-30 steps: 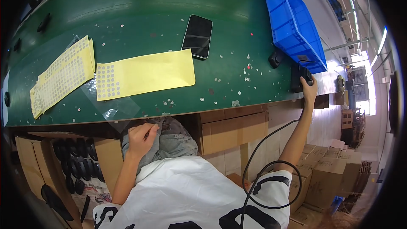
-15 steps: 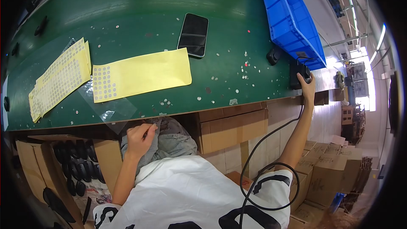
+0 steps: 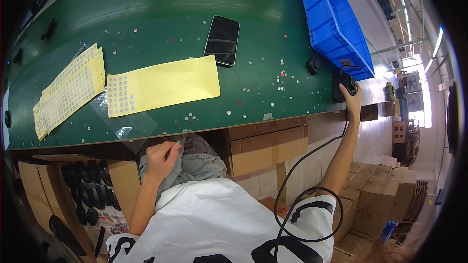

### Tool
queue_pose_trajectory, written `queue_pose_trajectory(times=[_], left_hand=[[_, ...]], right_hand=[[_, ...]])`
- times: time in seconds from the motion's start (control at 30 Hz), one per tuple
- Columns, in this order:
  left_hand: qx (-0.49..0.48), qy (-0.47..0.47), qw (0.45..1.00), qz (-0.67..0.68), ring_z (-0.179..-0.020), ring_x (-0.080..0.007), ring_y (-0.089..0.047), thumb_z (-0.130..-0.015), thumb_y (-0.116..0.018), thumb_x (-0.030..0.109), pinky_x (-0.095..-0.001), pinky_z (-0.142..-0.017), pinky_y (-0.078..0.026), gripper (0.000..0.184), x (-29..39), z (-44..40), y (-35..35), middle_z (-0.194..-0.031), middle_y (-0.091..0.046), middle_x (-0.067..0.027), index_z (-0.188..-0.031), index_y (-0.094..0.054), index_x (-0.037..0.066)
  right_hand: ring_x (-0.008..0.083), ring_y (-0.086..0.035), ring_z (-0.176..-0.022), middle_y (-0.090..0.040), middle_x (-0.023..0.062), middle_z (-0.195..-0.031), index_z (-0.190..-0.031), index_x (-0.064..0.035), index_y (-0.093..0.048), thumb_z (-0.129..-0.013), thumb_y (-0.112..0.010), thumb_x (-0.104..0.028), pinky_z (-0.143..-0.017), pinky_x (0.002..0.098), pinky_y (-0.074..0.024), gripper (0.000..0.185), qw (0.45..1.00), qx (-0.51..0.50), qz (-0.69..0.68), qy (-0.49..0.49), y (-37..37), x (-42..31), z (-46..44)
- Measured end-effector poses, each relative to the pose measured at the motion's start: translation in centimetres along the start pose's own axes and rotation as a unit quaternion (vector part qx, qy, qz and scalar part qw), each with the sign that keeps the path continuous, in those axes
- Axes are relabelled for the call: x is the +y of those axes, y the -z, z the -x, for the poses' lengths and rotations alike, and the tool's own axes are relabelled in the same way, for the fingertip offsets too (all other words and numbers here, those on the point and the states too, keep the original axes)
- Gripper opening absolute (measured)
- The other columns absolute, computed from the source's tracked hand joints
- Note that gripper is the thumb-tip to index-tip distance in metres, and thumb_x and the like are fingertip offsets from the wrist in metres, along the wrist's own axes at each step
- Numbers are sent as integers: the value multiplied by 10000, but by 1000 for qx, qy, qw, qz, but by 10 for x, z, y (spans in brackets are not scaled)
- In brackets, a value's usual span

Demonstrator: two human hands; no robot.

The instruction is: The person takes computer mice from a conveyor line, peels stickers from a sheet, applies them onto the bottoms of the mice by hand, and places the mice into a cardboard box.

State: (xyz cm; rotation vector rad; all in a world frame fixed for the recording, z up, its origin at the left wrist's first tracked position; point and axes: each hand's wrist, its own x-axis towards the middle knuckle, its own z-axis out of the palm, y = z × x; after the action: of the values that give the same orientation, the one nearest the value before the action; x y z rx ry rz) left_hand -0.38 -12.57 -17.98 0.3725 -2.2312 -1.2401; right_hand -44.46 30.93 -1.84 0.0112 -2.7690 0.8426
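My right hand point(image 3: 352, 98) is wrapped round a black device point(image 3: 339, 87) at the table's right end, beside the blue bin point(image 3: 336, 24). A black cable point(image 3: 312, 155) hangs from there in a loop over my sleeve. My left hand point(image 3: 162, 159) is closed just below the table's front edge; whatever it may hold is too small to name. On the green table point(image 3: 170, 0) lie a yellow sheet point(image 3: 170, 85) with grey round stickers at its left end, a stack of full sticker sheets point(image 3: 70, 90), and a phone point(image 3: 222, 40) behind the yellow sheet.
A small black part point(image 3: 313, 65) sits near the bin. Loose round stickers dot the table, and a clear plastic bag point(image 3: 129, 126) overhangs its edge. An open carton of black parts point(image 3: 91, 185) stands at lower left, with stacked cartons point(image 3: 378, 199) at right.
The whole view has shifted slightly, moving the sheets and phone a little left in frame. Both hands keep about the same pose, my right hand still on the black device.
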Motion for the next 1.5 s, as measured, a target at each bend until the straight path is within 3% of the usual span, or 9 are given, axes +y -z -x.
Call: queue_pose_trajectory(times=[0.27,0.6,1.13,1.43,1.5], left_hand=[[3,6,1000,3,-442,-152,-437,-860,-737,33,-277,-468,-362,44,1,0,0,-566,-607,-10,-821,-756,28],[3,8,1000,-3,-427,-156,-428,-858,-743,36,-276,-454,-356,47,-1,0,-2,-547,-596,-11,-815,-762,30],[2,27,1000,-4,-428,-155,-429,-853,-751,43,-279,-448,-354,47,-2,2,-3,-579,-638,-18,-816,-768,20],[3,34,999,-1,-431,-153,-424,-849,-750,34,-276,-449,-350,40,0,1,-2,-581,-641,-21,-817,-766,15],[7,36,999,3,-431,-153,-424,-849,-750,33,-275,-449,-351,39,0,1,-3,-582,-642,-20,-818,-766,15]], right_hand=[[390,-601,-1223,-540,304,-1403,-1497,43,-436,-772,-865,-370,-1043,402,-494,939,999,31,19,3,-1,7,-5],[383,-620,-1170,-550,301,-1374,-1499,28,-441,-775,-857,-306,-1017,397,-509,900,999,-5,-9,48,-3,48,-64],[391,-604,-1203,-523,313,-1408,-1502,65,-408,-777,-880,-367,-1040,406,-491,967,998,-34,-33,51,-3,46,-59],[383,-506,-1348,-460,325,-1480,-1546,44,-350,-818,-857,-406,-1113,421,-428,995,997,-29,-77,5,6,26,-11],[377,-462,-1400,-435,311,-1514,-1571,24,-316,-888,-794,-433,-1140,435,-399,950,994,-10,-104,-16,11,29,11]])
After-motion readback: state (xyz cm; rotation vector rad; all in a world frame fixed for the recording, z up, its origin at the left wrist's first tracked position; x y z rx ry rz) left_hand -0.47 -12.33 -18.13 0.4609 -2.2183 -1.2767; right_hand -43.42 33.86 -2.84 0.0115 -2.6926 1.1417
